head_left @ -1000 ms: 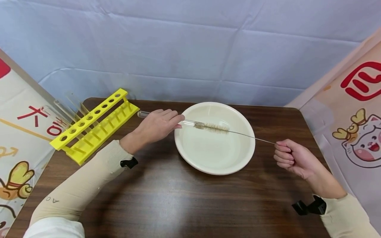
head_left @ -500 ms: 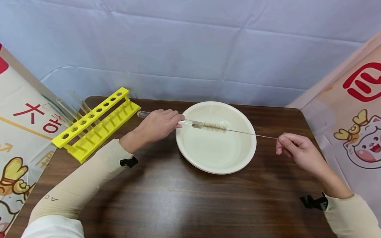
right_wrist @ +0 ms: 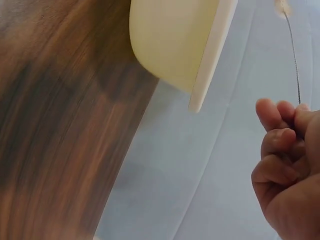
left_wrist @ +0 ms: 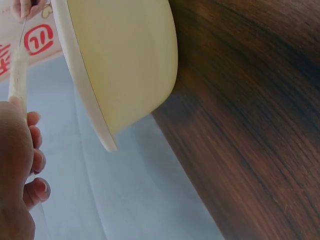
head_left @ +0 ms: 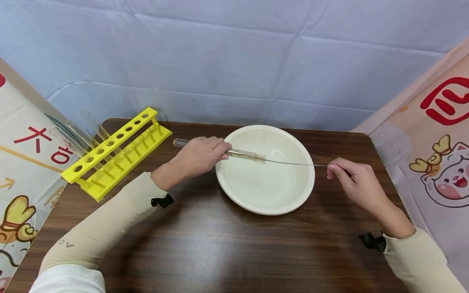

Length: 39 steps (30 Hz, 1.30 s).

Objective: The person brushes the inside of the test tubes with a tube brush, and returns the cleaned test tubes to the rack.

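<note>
My left hand (head_left: 198, 156) grips a clear glass test tube (head_left: 242, 154) around its middle, holding it nearly level over the left rim of a white basin (head_left: 265, 211). The tube's closed end sticks out left of the hand; its mouth points right. A test tube brush (head_left: 260, 158) sits mostly inside the tube, with only the last bristles outside the mouth. My right hand (head_left: 357, 179), right of the basin, pinches the far end of the brush's thin wire handle (right_wrist: 294, 50) between thumb and fingers. The left palm hides part of the tube.
A yellow test tube rack (head_left: 117, 152) stands at the left of the brown wooden table (head_left: 220, 248), with several glass tubes leaning in its near holes. Water appears to lie in the basin. A pale cloth backdrop (head_left: 220, 61) rises behind the table, with printed panels at both sides.
The right hand has moved left, pushing the brush deeper into the tube, so fewer bristles show outside. The left hand and tube have shifted slightly right.
</note>
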Available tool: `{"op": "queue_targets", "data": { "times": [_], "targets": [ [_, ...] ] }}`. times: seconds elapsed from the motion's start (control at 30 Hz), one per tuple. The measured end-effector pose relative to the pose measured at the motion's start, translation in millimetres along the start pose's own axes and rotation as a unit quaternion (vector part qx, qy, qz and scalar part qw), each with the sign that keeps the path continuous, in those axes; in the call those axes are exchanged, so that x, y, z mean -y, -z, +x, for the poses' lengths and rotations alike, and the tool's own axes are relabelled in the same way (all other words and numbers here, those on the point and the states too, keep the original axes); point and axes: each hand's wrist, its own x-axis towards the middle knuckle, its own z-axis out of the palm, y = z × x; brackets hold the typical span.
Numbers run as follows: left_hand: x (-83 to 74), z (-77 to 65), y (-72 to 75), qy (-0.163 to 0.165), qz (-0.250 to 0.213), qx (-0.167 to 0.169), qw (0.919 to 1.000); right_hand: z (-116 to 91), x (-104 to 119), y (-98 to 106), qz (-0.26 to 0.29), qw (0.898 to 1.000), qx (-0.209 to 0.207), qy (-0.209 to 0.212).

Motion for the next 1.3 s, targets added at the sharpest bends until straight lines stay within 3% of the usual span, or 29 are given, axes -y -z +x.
{"op": "queue_targets", "data": {
  "times": [0.33, 0.57, 0.73, 1.07, 1.3],
  "targets": [
    [-5.2, 6.5, 0.6, -0.001, 0.000, -0.002, 1.0000, 14, 15, -13, 0.003, 1.000, -0.001, 0.011],
    [-15.4, 16.7, -0.4, -0.014, -0.016, 0.002, 0.9998, 22, 32, -30, 0.040, 0.998, 0.044, 0.013],
    [-18.7, 22.4, -0.8, -0.019, -0.009, -0.008, 0.9998, 27, 40, -40, 0.057, 0.997, 0.053, 0.001],
    [-21.2, 24.0, -1.4, -0.027, -0.011, -0.012, 0.9995, 35, 51, -48, 0.067, 0.995, 0.069, 0.004],
    [-22.2, 28.2, 0.5, -0.032, -0.004, -0.025, 0.9992, 36, 54, -48, 0.089, 0.993, 0.075, -0.015]
  ]
}}
